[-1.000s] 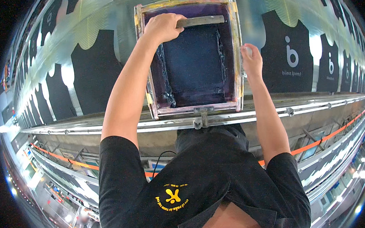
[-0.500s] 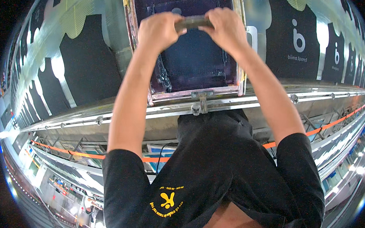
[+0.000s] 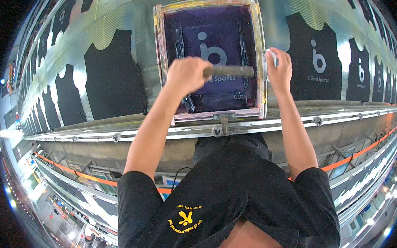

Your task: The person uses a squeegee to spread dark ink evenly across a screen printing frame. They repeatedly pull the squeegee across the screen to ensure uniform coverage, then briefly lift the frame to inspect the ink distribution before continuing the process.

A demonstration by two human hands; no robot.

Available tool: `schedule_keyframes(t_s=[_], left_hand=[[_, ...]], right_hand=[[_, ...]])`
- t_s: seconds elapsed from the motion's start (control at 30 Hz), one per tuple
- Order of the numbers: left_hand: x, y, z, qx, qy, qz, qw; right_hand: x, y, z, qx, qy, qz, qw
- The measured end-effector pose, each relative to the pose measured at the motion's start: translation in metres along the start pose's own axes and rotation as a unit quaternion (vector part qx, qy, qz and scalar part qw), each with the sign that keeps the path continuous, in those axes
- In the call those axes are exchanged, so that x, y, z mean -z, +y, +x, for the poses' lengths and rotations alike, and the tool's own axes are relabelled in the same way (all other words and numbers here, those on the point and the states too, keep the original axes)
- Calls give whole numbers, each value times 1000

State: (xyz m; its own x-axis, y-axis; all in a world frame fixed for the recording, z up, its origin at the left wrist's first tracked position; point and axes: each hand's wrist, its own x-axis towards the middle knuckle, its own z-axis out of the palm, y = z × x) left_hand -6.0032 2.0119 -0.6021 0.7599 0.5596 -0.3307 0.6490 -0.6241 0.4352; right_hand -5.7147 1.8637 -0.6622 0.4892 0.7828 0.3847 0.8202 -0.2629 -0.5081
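My left hand (image 3: 187,78) is wrapped round one end of a squeegee (image 3: 232,72), which spans sideways over the near half of a screen-printing frame (image 3: 260,47). The frame's dark purple mesh (image 3: 212,20) shows a pale round logo and lettering, partly covered by the squeegee. At the frame's right side, my right hand (image 3: 280,71) closes on a white handle (image 3: 272,57); its fingertips are partly hidden. Under the near edge, a metal bracket (image 3: 223,119) meets the rail.
Black garment pieces lie along the long printing table; the piece to the right (image 3: 315,80) has a pale logo, while the piece to the left (image 3: 114,82) looks plain. A metal rail (image 3: 291,122) with several stops runs along the near edge. An orange strip (image 3: 356,154) stretches behind me.
My right hand has let go of the squeegee and moved right onto the white handle. My left hand has come nearer with the squeegee, uncovering the logo on the mesh.
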Motion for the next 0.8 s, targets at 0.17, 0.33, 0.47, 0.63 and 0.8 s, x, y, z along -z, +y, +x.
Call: schedule_keyframes(t_s=[0.17,0.33,0.47,0.63,0.8], left_hand=[[48,-29,72,23,43,37,998],[40,-53,92,11,115,45,992],[-4,-30,41,-10,163,29,986],[-106,5,-65,-66,212,24,975],[-161,25,-129,-55,201,72,975]], right_hand=[[-41,37,2,-313,-108,88,939],[-33,21,7,-302,-54,128,943],[-28,22,5,-302,-40,132,943],[-29,32,3,-290,-30,177,940],[-15,8,10,-309,-66,230,920]])
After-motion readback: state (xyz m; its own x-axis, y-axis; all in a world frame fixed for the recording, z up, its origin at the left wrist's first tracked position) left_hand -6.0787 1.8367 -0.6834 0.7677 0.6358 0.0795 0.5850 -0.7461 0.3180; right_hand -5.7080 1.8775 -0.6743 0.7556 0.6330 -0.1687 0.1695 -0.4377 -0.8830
